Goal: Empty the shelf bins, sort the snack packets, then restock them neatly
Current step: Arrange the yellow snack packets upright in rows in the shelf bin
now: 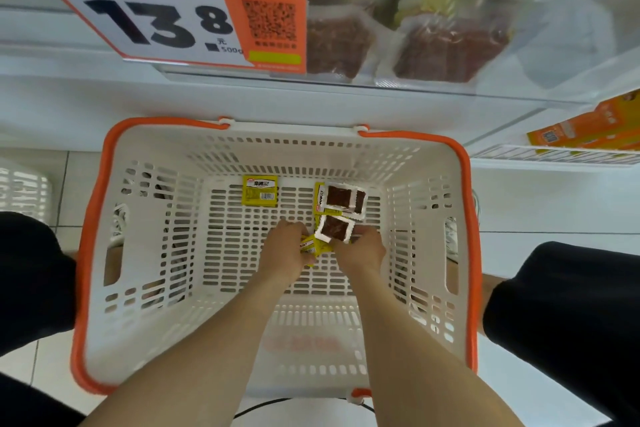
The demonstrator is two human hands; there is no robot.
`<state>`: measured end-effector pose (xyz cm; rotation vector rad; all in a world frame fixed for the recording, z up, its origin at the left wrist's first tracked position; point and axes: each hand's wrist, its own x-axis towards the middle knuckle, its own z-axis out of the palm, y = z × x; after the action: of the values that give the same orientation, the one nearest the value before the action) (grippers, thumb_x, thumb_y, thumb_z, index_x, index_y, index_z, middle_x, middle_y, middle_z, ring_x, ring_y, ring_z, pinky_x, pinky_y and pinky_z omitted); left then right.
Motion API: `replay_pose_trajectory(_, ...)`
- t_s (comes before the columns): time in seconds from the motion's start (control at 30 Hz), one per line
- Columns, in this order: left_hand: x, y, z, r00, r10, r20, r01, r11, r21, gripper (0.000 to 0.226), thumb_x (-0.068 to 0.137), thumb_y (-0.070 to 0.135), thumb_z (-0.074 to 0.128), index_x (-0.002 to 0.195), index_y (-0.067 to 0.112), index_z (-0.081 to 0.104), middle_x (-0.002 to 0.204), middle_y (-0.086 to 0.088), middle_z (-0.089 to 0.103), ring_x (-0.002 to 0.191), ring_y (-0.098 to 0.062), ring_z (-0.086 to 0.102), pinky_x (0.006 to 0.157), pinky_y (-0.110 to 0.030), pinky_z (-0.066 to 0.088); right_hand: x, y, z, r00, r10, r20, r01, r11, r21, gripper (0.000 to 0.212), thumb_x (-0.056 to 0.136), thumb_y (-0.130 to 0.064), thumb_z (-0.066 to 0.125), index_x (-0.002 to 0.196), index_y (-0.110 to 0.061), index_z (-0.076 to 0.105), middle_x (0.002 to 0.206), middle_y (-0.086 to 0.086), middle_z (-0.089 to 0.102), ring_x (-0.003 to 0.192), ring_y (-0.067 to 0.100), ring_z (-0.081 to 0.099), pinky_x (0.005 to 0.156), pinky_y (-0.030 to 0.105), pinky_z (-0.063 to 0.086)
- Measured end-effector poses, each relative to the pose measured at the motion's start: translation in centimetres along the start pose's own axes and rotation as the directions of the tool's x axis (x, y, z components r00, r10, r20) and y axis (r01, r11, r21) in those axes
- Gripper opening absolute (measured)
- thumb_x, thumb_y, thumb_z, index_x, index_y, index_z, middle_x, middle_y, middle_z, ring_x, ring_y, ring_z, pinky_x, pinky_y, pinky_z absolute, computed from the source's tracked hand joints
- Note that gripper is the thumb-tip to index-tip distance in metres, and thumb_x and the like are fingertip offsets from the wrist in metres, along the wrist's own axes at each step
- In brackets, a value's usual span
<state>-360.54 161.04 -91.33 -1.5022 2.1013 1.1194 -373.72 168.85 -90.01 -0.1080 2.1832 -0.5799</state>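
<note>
My left hand (287, 248): fingertips buried in crumpled yellow foil packets (313, 247). My right hand (362, 250): fingertips under white-edged brown snack packet (335, 227). Orange-white price sign (156, 7): small lettering blurred, top cropped.

Left hand (287, 250) and right hand (360, 250) bare, forearms (214, 333) too — black trousers (568, 315) (both knees) alongside.

**Plastic and Film Under Shop Light**

A matt white perforated plastic basket (145, 253), rimmed in smooth orange plastic, is being seen holding glossy yellow packets (260, 195) and windowed packets (343, 198) of clear, shiny film. Light is being reflected by the glossy floor tiles (554, 204), the clear plastic bin (571, 28) and the smooth price card (145, 21).
</note>
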Motion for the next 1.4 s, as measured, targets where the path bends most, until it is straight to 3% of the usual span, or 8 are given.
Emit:
replay_pose_trajectory(0.17,-0.4,-0.4,-0.5,0.999,0.019,0.037,-0.009,0.969,-0.247,0.028,0.079,0.023,0.09,0.084,0.027,0.062,0.084,0.006,0.066,0.084,-0.022,0.068,0.068,-0.032,0.048,-0.5,-0.6,0.6,0.994,0.051,0.1,-0.054,0.998,0.026,0.021,0.08,-0.021,0.078,0.096,-0.024,0.064,0.085,-0.005,0.069,0.088,0.024,0.07,0.078,0.04,0.059)
replay_pose_trajectory(0.37,-1.5,-0.2,-2.0,0.967,-0.022,0.255,0.176,0.781,-0.6,0.051,0.087,0.012,0.082,0.131,0.028,0.06,0.118,0.005,0.071,0.102,-0.013,0.07,0.079,-0.027,0.058,-1.2,-0.9,-0.5,0.94,0.228,0.254,-0.24,0.971,0.016,0.011,0.078,-0.002,0.067,0.087,-0.001,0.074,0.068,0.014,0.075,0.058,0.025,0.071,0.054,0.031,0.058)
replay_pose_trajectory(0.5,-1.9,-1.6,-2.0,0.893,0.028,0.449,0.334,0.627,-0.704,0.06,0.091,0.012,0.081,0.141,0.036,0.056,0.129,0.001,0.072,0.108,-0.022,0.075,0.092,-0.042,0.062,-1.6,-1.3,-1.2,0.802,0.326,0.501,-0.258,0.945,-0.202,0.014,0.087,-0.003,0.069,0.1,0.001,0.075,0.088,0.014,0.08,0.079,0.02,0.079,0.075,0.032,0.065)
replay_pose_trajectory(0.63,-3.0,-1.5,-3.5,0.938,-0.054,0.343,0.301,0.62,-0.725,0.042,0.096,0.015,0.076,0.13,0.03,0.057,0.117,-0.002,0.074,0.103,-0.025,0.076,0.091,-0.046,0.063,-2.5,-2.0,-1.7,0.83,0.194,0.523,-0.162,0.981,-0.105,0.02,0.087,-0.013,0.071,0.105,-0.004,0.075,0.091,0.01,0.08,0.092,0.024,0.079,0.085,0.037,0.064)
replay_pose_trajectory(0.8,-4.5,-0.8,-6.7,0.956,-0.021,0.294,0.255,0.561,-0.788,0.03,0.098,0.02,0.074,0.128,0.02,0.067,0.112,-0.009,0.079,0.104,-0.03,0.077,0.096,-0.054,0.06,-3.3,-4.4,-3.2,0.895,-0.109,0.432,0.057,0.99,0.132,0.021,0.089,-0.021,0.082,0.093,-0.003,0.072,0.067,0.008,0.064,0.053,0.015,0.058,0.056,0.027,0.052)
replay_pose_trajectory(1.07,-9.4,2.5,-17.3,0.944,0.192,0.269,0.07,0.68,-0.73,0.038,0.09,0.004,0.078,0.126,0.012,0.069,0.115,-0.01,0.078,0.104,-0.028,0.076,0.086,-0.035,0.062,-8.6,-12.5,-6.7,0.763,-0.345,0.547,0.42,0.907,-0.015,0.032,0.108,-0.024,0.055,0.084,-0.004,0.061,0.064,0.006,0.066,0.06,0.02,0.07,0.063,0.03,0.06)
replay_pose_trajectory(1.23,-12.6,2.8,-22.6,0.94,0.229,0.252,0.001,0.739,-0.674,0.038,0.091,0.006,0.078,0.127,0.005,0.067,0.115,-0.017,0.077,0.105,-0.03,0.074,0.099,-0.042,0.059,-14.1,-16.8,-9.2,0.7,-0.44,0.563,0.602,0.788,-0.133,0.037,0.104,-0.023,0.052,0.092,0.01,0.063,0.083,0.034,0.072,0.072,0.038,0.078,0.078,0.06,0.062)
replay_pose_trajectory(1.4,-15.9,4.7,-27.1,0.927,0.33,0.177,-0.139,0.741,-0.657,0.032,0.094,0.001,0.073,0.125,0.005,0.069,0.115,-0.019,0.076,0.098,-0.025,0.075,0.084,-0.031,0.063,-19.4,-20.5,-13.3,0.587,-0.68,0.44,0.804,0.554,-0.216,0.035,0.097,-0.017,0.057,0.069,0.002,0.063,0.061,0.023,0.069,0.059,0.03,0.075,0.059,0.045,0.062)
